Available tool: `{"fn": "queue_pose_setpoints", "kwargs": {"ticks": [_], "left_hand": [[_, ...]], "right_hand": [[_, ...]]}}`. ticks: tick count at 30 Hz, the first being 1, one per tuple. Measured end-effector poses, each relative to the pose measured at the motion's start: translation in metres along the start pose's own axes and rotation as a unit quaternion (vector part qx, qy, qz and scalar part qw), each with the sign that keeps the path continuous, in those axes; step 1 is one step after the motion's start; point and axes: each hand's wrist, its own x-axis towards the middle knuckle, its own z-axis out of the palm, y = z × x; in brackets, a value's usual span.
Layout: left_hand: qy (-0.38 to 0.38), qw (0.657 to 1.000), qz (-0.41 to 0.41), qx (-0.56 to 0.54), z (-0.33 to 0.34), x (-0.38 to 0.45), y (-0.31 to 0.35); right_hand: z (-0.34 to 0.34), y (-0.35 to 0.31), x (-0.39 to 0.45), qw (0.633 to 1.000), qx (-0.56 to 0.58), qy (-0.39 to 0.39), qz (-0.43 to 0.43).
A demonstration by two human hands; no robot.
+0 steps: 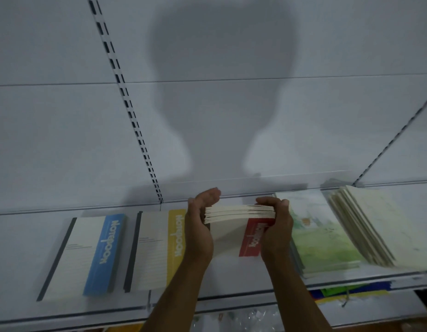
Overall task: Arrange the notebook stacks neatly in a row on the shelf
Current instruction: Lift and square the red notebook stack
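Both hands hold a stack of red-banded notebooks (pixel 241 232) by its sides on the white shelf (pixel 23 259), far edge raised. The left hand (pixel 199 226) presses the left side, fingers fairly straight, its grip flat against the stack rather than clenched. The right hand (pixel 276 228) curls over the right edge, grasping the stack. A blue-banded stack (pixel 88 255) and a yellow-banded stack (pixel 157 250) lie flat to the left. A green-covered stack (pixel 322 238) and a fanned cream stack (pixel 375 226) lie to the right.
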Motion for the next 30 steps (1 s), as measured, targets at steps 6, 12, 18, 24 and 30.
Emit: {"fn": "queue_pose_setpoints", "kwargs": {"ticks": [6, 12, 18, 24, 30], "left_hand": [[-0.061, 0.996, -0.06, -0.013, 0.0, -0.002, -0.002], [-0.081, 0.993, -0.084, -0.025, -0.003, 0.004, 0.001], [-0.052, 0.994, -0.092, -0.037, -0.006, 0.006, -0.004], [-0.032, 0.99, -0.134, -0.042, -0.001, 0.005, -0.013], [0.027, 0.994, -0.109, -0.008, 0.001, 0.006, -0.016]], "right_hand": [[-0.003, 0.003, -0.001, 0.991, 0.053, -0.083, 0.089], [-0.003, 0.007, 0.002, 0.99, 0.04, -0.059, 0.124], [-0.012, 0.017, 0.007, 0.986, 0.053, -0.075, 0.14], [-0.005, 0.029, 0.007, 0.981, 0.018, -0.011, 0.195], [0.0, 0.03, 0.006, 0.982, -0.018, 0.046, 0.184]]}}
